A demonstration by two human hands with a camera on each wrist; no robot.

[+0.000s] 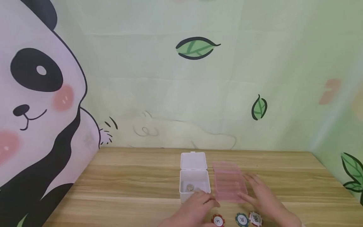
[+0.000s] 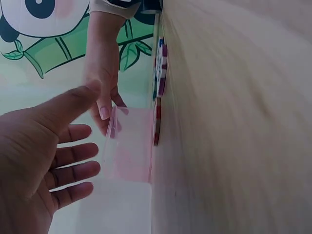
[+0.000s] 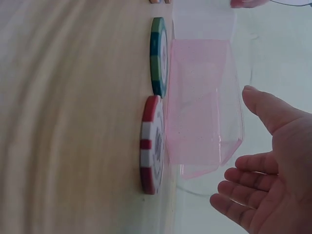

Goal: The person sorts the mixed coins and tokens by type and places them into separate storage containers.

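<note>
A white box (image 1: 194, 179) stands with its lid (image 1: 194, 160) folded back, and a small round silvery disc (image 1: 190, 187) lies inside. Beside it on the right is a see-through pink box (image 1: 229, 184), also with its lid back. My left hand (image 1: 195, 206) hovers at the white box's front corner, thumb apart from the fingers and nothing in the palm (image 2: 29, 161). At the pink box's right side, my right hand (image 1: 265, 197) has thumb and fingers spread, holding nothing. Between the hands lie a red chip (image 1: 218, 220), a green chip (image 1: 242, 219) and a red-and-white chip (image 1: 256, 218).
The boxes and chips share a wooden tabletop (image 1: 127, 179). Behind it hangs a pale green backdrop (image 1: 158, 94) printed with leaves and a large panda (image 1: 42, 94) on the left. The chips lie close to the front of both boxes.
</note>
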